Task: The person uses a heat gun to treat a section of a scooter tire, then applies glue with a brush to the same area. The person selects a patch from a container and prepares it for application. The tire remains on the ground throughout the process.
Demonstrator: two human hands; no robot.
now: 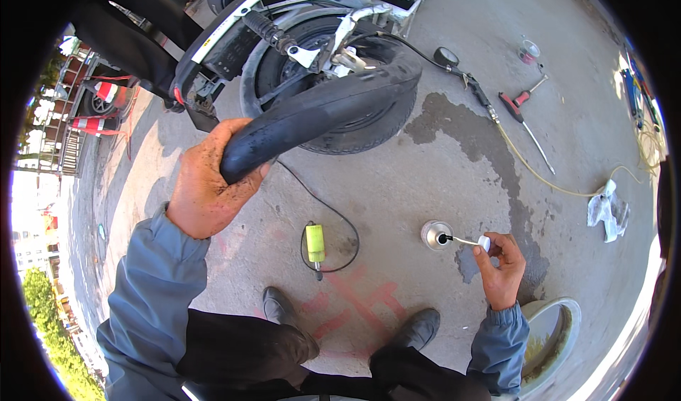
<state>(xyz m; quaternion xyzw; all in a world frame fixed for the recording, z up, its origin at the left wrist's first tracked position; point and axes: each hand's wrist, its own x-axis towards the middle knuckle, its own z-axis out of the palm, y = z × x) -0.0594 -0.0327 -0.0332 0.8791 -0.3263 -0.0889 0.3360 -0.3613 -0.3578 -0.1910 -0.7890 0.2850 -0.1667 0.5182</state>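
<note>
My left hand (213, 180) grips one end of a black rubber inner tube (314, 111), smudged with dirt, which stretches up and right over the rear wheel of a white electric scooter. The tire (367, 135) lies around or against that wheel; how the far part of the tube runs there is hard to tell. My right hand (500, 268) pinches the white cap (483, 243) of a brush applicator. Its thin stem reaches left to the dark mouth of a small metal can (436, 235) on the ground, and its dark tip is at the opening.
A yellow-green air tool (315, 244) with a cord lies between. To the right are a pressure gauge (446, 56) with hose, screwdrivers (534, 137), a crumpled white cloth (608, 211) and a round basin of water (569, 342). Someone's dark-clad legs (127, 39) stand at upper left.
</note>
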